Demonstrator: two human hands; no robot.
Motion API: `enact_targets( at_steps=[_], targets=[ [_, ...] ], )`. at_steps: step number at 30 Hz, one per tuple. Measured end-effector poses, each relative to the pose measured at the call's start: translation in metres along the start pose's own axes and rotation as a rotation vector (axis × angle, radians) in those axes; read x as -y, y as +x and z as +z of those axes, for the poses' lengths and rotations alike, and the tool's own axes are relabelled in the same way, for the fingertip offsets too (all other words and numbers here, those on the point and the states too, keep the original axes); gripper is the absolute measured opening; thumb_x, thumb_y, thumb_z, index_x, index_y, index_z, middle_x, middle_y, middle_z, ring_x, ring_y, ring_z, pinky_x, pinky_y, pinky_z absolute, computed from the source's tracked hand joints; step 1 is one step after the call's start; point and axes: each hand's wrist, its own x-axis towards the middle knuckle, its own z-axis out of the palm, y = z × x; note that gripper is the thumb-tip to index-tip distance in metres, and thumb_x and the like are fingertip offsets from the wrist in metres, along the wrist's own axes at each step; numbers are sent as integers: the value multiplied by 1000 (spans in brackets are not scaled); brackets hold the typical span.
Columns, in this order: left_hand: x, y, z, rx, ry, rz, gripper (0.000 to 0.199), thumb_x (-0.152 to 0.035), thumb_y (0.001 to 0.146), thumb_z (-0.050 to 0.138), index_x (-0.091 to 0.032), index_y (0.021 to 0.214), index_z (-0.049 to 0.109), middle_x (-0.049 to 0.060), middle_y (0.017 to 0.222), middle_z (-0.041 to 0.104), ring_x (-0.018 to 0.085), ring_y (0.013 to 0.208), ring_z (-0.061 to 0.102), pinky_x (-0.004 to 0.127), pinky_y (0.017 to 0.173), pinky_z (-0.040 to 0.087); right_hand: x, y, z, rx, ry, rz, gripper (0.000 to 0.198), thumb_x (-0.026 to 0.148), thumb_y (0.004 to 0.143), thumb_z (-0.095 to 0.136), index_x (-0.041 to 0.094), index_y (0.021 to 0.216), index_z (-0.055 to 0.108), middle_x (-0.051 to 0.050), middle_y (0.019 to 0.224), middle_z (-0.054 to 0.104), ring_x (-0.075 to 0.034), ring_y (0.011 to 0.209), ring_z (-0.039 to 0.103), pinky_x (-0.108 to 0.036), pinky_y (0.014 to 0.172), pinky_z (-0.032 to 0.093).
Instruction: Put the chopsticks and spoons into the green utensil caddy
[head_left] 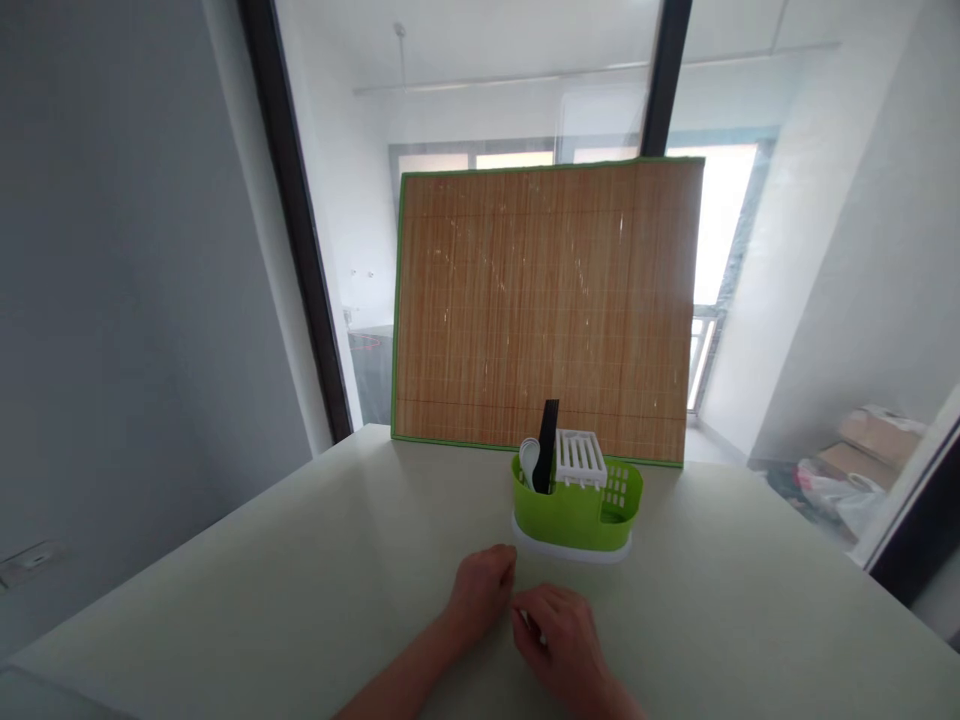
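My left hand (484, 585) rests on the white table in a loose fist, with nothing showing in it. Just to its right, my right hand (561, 632) also lies with its fingers curled in, and no object shows in them. Beyond both hands, touching neither, stands a green plastic caddy (566, 522) on a white base (574, 550). Its left compartment holds white spoons (529, 457) and a long black utensil (548, 440) whose kind I cannot make out. A white slatted rack (579, 455) sits across the caddy's middle. The right compartment has a cut-down front.
A bamboo mat (547, 310) with green edging stands upright at the back of the white table (300, 580). Behind it is a glass partition with dark frames. Cardboard boxes (874, 445) and plastic bags lie beyond the glass on the right.
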Motion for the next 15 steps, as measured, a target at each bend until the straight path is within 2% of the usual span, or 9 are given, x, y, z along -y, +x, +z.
enact_targets(
  at_steps=[5, 10, 15],
  targets=[
    [-2, 1, 10, 119, -45, 26, 20, -20, 77, 43, -17, 65, 58, 0, 64, 58, 12, 58, 48, 24, 53, 22, -8, -3, 4, -7, 24, 80, 13, 21, 86, 46, 22, 84, 58, 1, 66, 59, -13, 58, 54, -23, 57, 37],
    [1, 0, 13, 121, 42, 10, 31, -34, 82, 43, -18, 62, 61, 2, 62, 60, 15, 60, 53, 25, 53, 23, -18, -1, 0, -20, 59, 228, 14, 25, 86, 46, 22, 82, 59, 1, 67, 59, -14, 60, 55, -24, 59, 38],
    [1, 0, 15, 108, 81, 35, 42, -42, 87, 38, -18, 63, 62, 3, 62, 61, 15, 59, 55, 26, 54, 24, -39, 13, -31, -228, -42, 445, 16, 30, 87, 44, 21, 91, 57, -1, 77, 59, -12, 55, 51, -24, 56, 39]
  ],
)
